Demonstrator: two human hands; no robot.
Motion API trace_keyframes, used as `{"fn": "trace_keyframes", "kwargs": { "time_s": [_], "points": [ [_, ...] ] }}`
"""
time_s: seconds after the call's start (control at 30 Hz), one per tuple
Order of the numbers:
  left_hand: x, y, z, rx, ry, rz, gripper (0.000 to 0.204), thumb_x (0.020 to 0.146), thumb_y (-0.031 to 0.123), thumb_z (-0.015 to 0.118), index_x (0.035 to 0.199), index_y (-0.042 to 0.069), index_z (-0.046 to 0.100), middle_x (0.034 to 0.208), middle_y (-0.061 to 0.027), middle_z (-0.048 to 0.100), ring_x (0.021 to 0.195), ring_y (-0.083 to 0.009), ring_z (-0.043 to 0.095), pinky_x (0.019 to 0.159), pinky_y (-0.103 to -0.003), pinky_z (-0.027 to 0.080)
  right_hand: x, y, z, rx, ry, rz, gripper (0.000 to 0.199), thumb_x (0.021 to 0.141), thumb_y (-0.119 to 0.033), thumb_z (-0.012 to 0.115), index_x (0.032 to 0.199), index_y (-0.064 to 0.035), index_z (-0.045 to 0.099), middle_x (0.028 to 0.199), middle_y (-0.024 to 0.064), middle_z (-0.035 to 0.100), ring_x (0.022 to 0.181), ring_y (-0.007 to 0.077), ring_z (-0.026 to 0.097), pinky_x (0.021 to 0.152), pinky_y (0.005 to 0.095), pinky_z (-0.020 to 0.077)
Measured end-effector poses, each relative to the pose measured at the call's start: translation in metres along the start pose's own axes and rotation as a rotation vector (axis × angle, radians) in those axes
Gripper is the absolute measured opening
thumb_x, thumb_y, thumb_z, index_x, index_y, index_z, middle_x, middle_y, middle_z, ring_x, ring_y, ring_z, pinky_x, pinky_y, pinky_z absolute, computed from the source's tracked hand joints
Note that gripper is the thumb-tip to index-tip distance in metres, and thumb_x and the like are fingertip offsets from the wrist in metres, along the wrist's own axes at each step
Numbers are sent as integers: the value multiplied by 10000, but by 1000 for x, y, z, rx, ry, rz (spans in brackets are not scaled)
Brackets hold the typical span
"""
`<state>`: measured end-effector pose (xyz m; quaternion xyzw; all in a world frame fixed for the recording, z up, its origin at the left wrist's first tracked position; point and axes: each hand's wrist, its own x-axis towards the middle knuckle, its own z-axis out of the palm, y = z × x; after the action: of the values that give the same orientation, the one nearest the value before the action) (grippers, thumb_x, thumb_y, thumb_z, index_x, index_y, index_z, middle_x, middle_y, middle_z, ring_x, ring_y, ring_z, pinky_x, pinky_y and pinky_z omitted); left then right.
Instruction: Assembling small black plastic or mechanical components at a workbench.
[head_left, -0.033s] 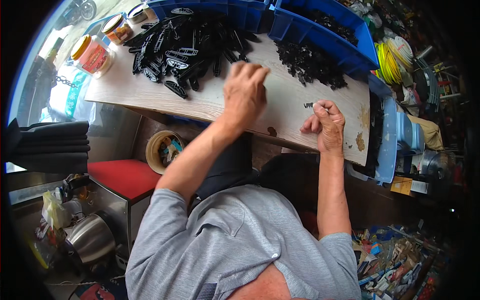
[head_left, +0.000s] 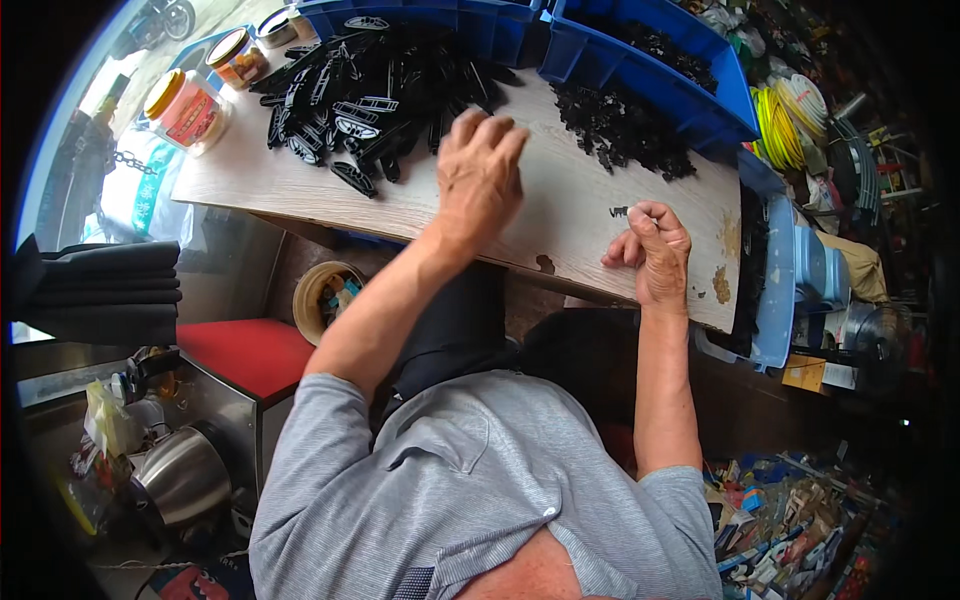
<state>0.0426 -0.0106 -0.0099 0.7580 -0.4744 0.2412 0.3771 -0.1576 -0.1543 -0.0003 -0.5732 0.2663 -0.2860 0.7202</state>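
Note:
Over the pale wooden table (head_left: 400, 205), my left hand (head_left: 480, 175) hangs knuckles up at the near right edge of a heap of long black plastic pieces (head_left: 345, 95). Its fingers are bent and slightly apart; their tips are partly hidden and nothing shows in them. My right hand (head_left: 657, 250) rests near the table's front edge, with thumb and forefinger pinched together. A small black plastic part (head_left: 618, 212) with prongs juts out at the tip of that thumb. Beyond it lies a spread of small black plastic parts (head_left: 610, 125).
Blue crates (head_left: 690, 110) line the back of the table, one holding more small black parts. Lidded jars (head_left: 190, 112) stand at the far left. Below the table edge are a bucket (head_left: 312, 300) with scraps and a red-topped cabinet (head_left: 245, 355). Clutter fills the right side.
My left hand has shifted slightly left and nearer to me, beside the heap of long black pieces. My right hand keeps its pinch in nearly the same place.

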Motion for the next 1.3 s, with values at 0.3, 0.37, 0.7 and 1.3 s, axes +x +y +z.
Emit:
{"fn": "trace_keyframes", "kwargs": {
  "time_s": [0.3,0.37,0.7,1.3],
  "points": [
    [-11,-7,-8,-46,-341,198,376,765,70,678,1139,43,649,1233,-127,614,1247,-334,520,1047,-447,416,1,-1,1,-1,42,26,177,893,-210,719,950,-72,624,500,24,497,499,166,600,448,339,552],
    [-14,0,-11,-85,-352,207,370,776,43,664,1145,46,653,1236,-135,604,1230,-344,524,1020,-440,439,1,-1,2,13,34,29,181,893,-212,718,953,-71,622,513,27,509,514,165,609,452,336,561],
    [-7,-1,-1,-141,-395,234,325,777,77,691,1098,90,640,1119,-91,617,1101,-311,554,925,-408,477,0,-1,3,14,61,25,219,876,-228,731,961,-61,617,520,24,510,528,164,617,458,334,570],
    [-16,68,8,-1308,-482,-776,278,839,111,719,1055,-49,647,848,-49,682,757,-81,594,652,-247,495,-1,6,7,184,-22,-33,114,884,-149,737,973,-101,683,729,-3,639,600,114,592,627,259,526]
  ]
}}
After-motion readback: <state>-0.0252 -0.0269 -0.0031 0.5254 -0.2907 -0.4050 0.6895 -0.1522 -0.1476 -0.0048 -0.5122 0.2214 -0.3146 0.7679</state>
